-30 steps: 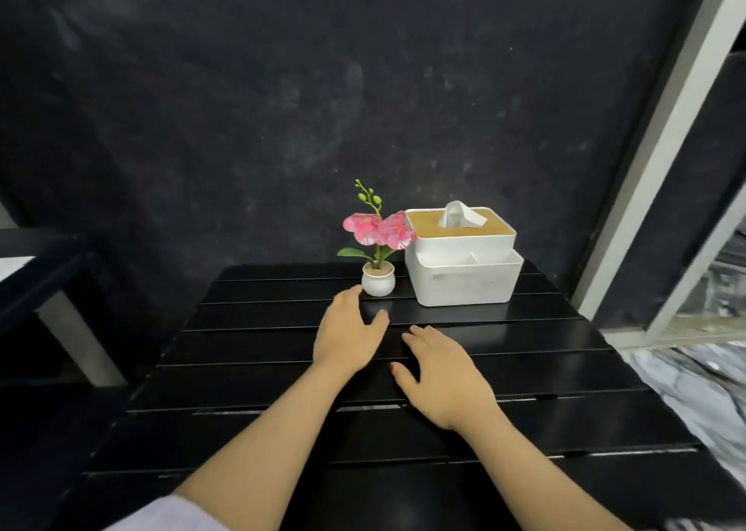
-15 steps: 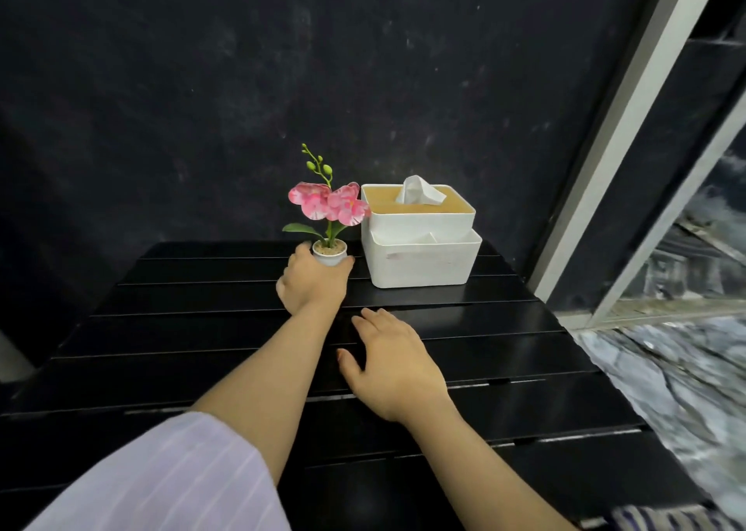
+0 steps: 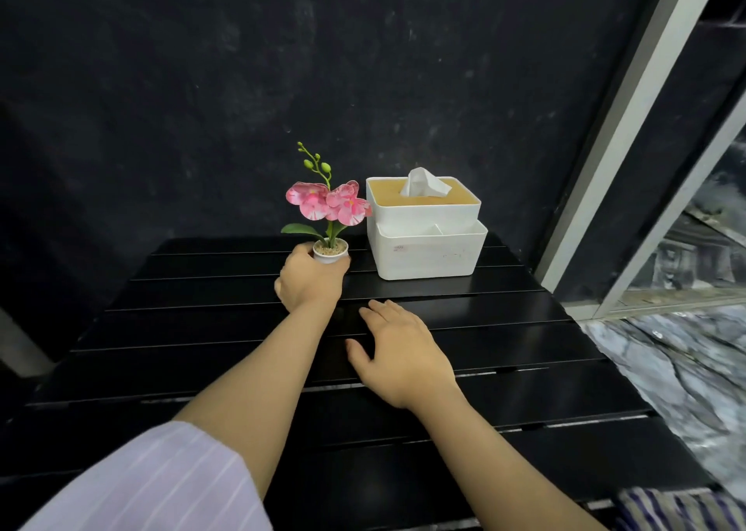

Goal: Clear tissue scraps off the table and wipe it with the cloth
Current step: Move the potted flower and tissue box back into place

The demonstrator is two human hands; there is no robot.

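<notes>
A sec ago both my hands lay flat side by side on the table (image 3: 524,328). Now my left hand (image 3: 309,282) has gone fwd & wrapped round the little white flower pot (image 3: 330,253). My right hand (image 3: 397,355) hasn't followed, so it's now behind & right of the left.

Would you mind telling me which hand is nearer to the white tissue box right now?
Left, narrowly. The left hand is wrapped around the small flower pot just left of the tissue box. The right hand lies flat on the table, in front of the box.
</notes>
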